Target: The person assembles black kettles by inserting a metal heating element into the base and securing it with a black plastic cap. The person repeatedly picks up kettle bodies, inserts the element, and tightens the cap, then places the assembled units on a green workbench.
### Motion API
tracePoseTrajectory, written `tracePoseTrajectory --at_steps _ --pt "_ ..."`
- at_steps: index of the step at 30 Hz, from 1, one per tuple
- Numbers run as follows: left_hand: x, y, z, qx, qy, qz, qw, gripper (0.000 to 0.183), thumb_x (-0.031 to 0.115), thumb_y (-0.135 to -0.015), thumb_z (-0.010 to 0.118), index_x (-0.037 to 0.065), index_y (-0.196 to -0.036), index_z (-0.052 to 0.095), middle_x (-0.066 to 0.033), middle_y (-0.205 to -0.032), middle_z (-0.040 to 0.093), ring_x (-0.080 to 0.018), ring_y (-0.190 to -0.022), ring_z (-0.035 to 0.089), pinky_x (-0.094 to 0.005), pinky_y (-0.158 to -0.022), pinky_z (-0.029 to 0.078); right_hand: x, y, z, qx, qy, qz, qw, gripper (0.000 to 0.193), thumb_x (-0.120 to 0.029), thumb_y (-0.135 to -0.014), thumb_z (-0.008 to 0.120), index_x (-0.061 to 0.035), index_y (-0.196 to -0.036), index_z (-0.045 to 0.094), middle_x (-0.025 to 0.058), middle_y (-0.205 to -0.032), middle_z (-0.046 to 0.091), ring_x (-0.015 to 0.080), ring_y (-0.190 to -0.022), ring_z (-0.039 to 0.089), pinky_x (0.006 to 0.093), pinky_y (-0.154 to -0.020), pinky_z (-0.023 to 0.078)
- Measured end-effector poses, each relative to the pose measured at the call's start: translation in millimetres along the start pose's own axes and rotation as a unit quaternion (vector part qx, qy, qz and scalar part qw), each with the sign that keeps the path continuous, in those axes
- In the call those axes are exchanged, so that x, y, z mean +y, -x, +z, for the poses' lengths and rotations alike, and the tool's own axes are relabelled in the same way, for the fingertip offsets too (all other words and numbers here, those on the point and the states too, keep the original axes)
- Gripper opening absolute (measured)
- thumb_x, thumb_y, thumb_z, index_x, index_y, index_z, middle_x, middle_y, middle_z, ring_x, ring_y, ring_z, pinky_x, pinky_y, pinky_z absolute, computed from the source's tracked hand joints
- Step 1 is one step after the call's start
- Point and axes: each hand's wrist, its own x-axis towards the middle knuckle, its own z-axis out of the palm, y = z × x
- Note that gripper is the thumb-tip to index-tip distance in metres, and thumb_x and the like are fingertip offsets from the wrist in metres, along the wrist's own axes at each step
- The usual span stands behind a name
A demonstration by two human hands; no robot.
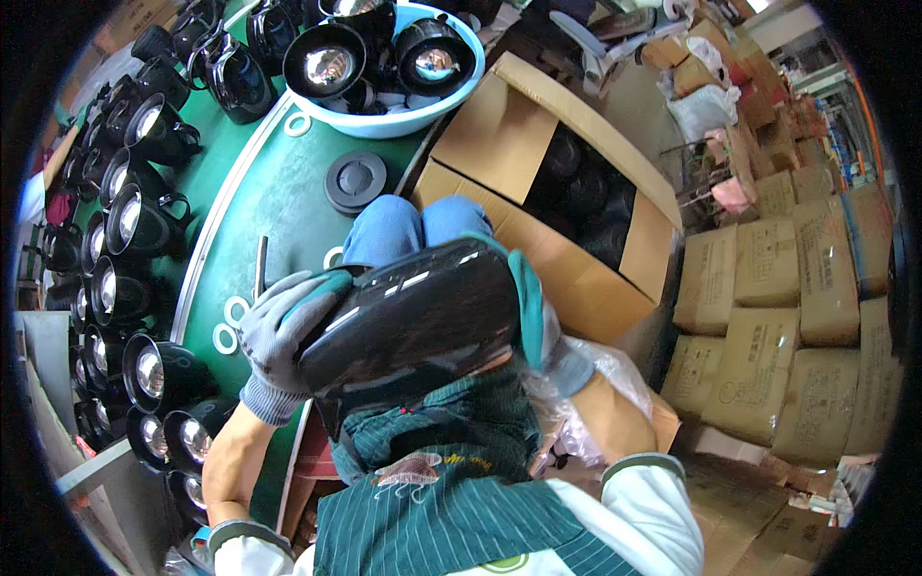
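Observation:
A glossy black vacuum jug (423, 312) lies on its side across my lap, held between my two gloved hands. My left hand (288, 322), in a grey and green glove, grips its left end with the fingers over the top. Against the right end presses my right hand (543, 322), its fingers partly hidden behind the jug. Just beyond my knees, a round black base or lid (355, 180) rests on the green table (298, 182). White rings (230, 326) lie close to my left hand, beside a thin metal rod (260, 264).
Rows of black jugs with mirrored insides (139, 216) stand along the left. A light blue basin (403, 120) of black parts sits at the far side. To my right is an open carton (499, 206) with black items inside; stacked cartons (759, 326) stand farther right.

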Motion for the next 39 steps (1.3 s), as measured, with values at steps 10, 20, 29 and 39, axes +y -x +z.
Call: tracePoseTrajectory --at_steps 10,20,29,39 --pt "-10 20 15 0.026 0.229 -0.282 0.931 0.037 0.012 -0.086 0.074 -0.002 -0.12 0.071 -0.0108 -0.108 0.076 -0.018 -0.097 0.072 -0.0319 -0.089 0.058 -43 7 6 -0.041 0.239 -0.222 0.944 0.1 -0.069 -0.098 0.044 -0.0007 -0.164 0.012 0.0305 -0.162 0.026 0.0497 -0.148 0.032 0.0555 -0.123 0.025" --pt "-21 38 8 -0.019 0.152 -0.26 0.953 0.044 0.026 -0.092 0.072 -0.003 -0.126 0.067 -0.0133 -0.116 0.074 -0.0198 -0.102 0.07 -0.0345 -0.096 0.054 -35 2 9 0.028 0.219 -0.189 0.957 0.094 -0.068 -0.1 0.039 0.0006 -0.162 0.02 0.0315 -0.159 0.03 0.0495 -0.143 0.036 0.0574 -0.118 0.032" --pt "-16 24 11 -0.013 0.39 -0.383 0.837 0.052 0.03 -0.096 0.064 -0.003 -0.137 0.059 -0.0162 -0.131 0.067 -0.023 -0.116 0.067 -0.0346 -0.102 0.052 -49 1 15 0.068 -0.003 -0.047 0.997 0.082 -0.059 -0.105 0.042 0.0006 -0.159 0.029 0.0226 -0.156 0.04 0.034 -0.145 0.041 0.0468 -0.12 0.034" --pt "41 17 26 0.206 0.426 -0.433 0.767 0.061 0.042 -0.11 0.041 0.011 -0.162 0.029 -0.0174 -0.157 0.042 -0.0305 -0.142 0.045 -0.047 -0.119 0.037 -59 -28 25 0.114 -0.051 -0.045 0.991 0.065 -0.05 -0.11 0.04 0.0006 -0.152 0.044 0.0172 -0.148 0.052 0.0264 -0.138 0.05 0.0389 -0.12 0.036"
